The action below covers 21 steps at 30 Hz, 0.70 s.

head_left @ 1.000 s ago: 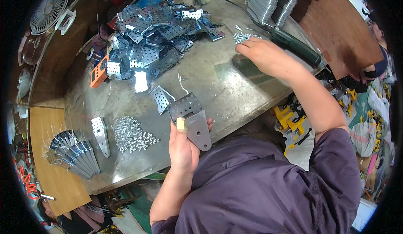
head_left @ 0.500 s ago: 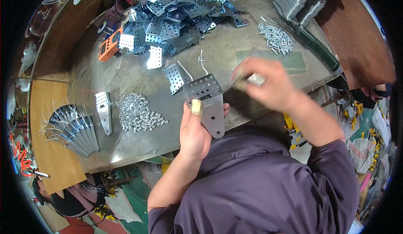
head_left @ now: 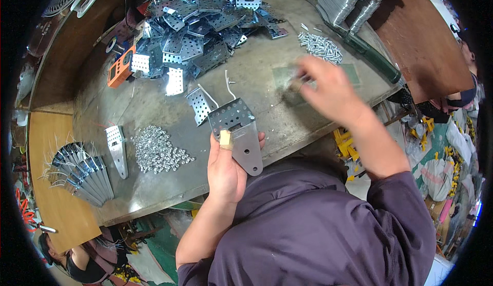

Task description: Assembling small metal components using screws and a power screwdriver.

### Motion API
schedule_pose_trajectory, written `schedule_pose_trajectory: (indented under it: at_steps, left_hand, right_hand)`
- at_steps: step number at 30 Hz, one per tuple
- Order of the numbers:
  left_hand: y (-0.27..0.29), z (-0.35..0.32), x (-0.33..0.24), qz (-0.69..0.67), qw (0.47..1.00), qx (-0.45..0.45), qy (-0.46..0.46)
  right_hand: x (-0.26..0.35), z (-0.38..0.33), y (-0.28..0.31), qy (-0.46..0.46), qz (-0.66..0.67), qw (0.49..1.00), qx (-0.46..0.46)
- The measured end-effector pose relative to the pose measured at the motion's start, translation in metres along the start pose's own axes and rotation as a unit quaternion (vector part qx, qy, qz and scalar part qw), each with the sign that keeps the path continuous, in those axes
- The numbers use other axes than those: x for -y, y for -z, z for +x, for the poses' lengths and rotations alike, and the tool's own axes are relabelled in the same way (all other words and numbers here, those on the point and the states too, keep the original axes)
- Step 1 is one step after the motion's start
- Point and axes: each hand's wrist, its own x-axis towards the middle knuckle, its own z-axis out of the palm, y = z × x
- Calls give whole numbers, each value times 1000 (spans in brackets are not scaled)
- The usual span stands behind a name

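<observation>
My left hand (head_left: 226, 170), its thumb wrapped in pale tape (head_left: 225, 138), grips a grey metal bracket (head_left: 247, 152) near the table's front edge. The bracket has a rounded lower end with two holes and a perforated upper part; two white wires (head_left: 229, 87) stick up beyond it. A loose perforated plate (head_left: 199, 107) lies just behind it to the left. My right hand (head_left: 331, 88) is over the table to the right, above a green patch (head_left: 351, 74) and close to a pile of small silver screws (head_left: 321, 48). Its fingers are curled and blurred; whether they hold anything is hidden.
A heap of perforated metal plates (head_left: 197, 34) covers the back, beside an orange meter (head_left: 120, 69). Small nuts (head_left: 156, 150), one bracket (head_left: 116, 150) and fanned wired brackets (head_left: 84, 170) lie left. Stacked metal parts (head_left: 341, 1) and a dark green tube (head_left: 372, 55) stand back right.
My right hand has moved away from the bracket, outward and to the right toward the screws. My left hand still holds the bracket. The whole view has shifted slightly.
</observation>
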Motion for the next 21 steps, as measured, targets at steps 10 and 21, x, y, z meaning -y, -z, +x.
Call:
schedule_pose_trajectory:
  at_steps: [10,21]
  left_hand:
    - [1,4,2,-34,999,-7,13]
    - [5,1,11,27,999,2,-26]
  right_hand:
    - [-22,13,19,28,-162,983,85]
    - [81,6,-57,205,151,967,0]
